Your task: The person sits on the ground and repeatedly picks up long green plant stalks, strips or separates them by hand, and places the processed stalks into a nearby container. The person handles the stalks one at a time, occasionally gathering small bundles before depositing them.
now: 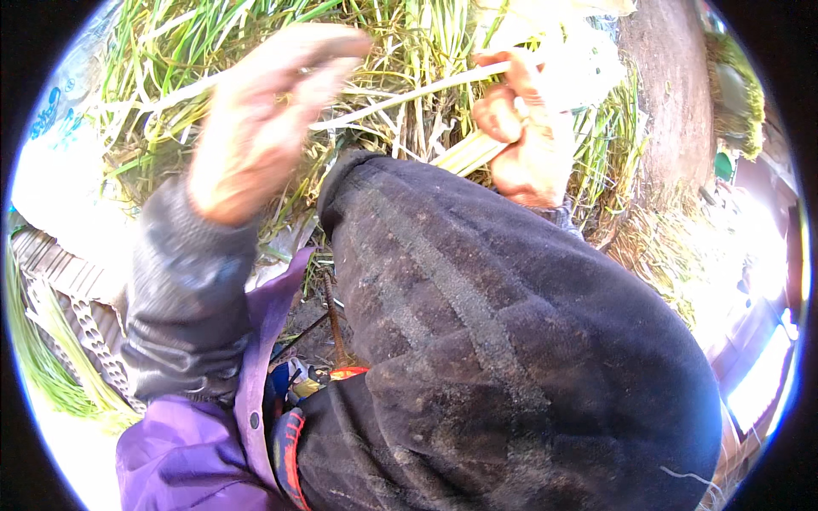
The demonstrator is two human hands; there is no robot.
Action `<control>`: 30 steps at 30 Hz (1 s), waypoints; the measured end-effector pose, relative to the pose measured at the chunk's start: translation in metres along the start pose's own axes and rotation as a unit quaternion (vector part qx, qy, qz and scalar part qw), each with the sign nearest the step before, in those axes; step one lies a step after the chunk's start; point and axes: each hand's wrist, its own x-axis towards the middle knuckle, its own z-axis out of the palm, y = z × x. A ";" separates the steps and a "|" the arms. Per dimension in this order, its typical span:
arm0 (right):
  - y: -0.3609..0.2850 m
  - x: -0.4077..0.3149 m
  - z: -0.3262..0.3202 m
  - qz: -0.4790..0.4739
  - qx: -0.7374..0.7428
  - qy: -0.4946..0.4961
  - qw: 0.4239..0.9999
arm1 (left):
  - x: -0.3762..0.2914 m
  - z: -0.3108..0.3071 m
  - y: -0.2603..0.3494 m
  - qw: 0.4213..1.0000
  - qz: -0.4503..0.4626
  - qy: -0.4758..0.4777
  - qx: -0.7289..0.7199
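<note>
My right hand (527, 128) is closed around a short bundle of pale, flat plant stalks (470, 153) beyond my knee. A long pale stalk (409, 96) runs from its fingertips leftward towards my other hand. My left hand (262, 121), blurred by motion, is raised over the plant material with its fingers apart, and I see nothing gripped in it. Part of another pale stalk (185, 92) shows to its left. Under both hands lies a loose heap of green and yellowed grass-like stalks (409, 32).
My bent knee in dark trousers (498, 306) fills the middle and lower right. A wooden trunk or post (668, 96) stands at right. White plastic sheeting (64, 160) lies at left, above a bundle of green stalks (57, 358). A rusty ribbed rod (333, 313) shows beside my knee.
</note>
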 end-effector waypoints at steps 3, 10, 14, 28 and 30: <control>-0.004 -0.002 0.021 0.017 -0.039 -0.003 0.999 | 0.024 0.036 0.014 0.984 -0.084 -0.111 -0.115; -0.012 -0.006 0.022 0.045 0.000 0.001 0.999 | 0.023 0.053 0.023 0.913 -0.177 -0.132 -0.343; -0.009 -0.005 0.014 0.027 0.018 0.010 0.999 | 0.018 0.053 0.018 0.915 -0.202 -0.123 -0.326; 0.000 -0.001 0.010 0.038 0.055 0.001 0.998 | 0.008 0.053 0.013 0.938 -0.200 -0.093 -0.267; 0.000 -0.001 0.009 0.039 0.057 -0.003 0.998 | 0.009 0.054 0.013 0.932 -0.192 -0.093 -0.292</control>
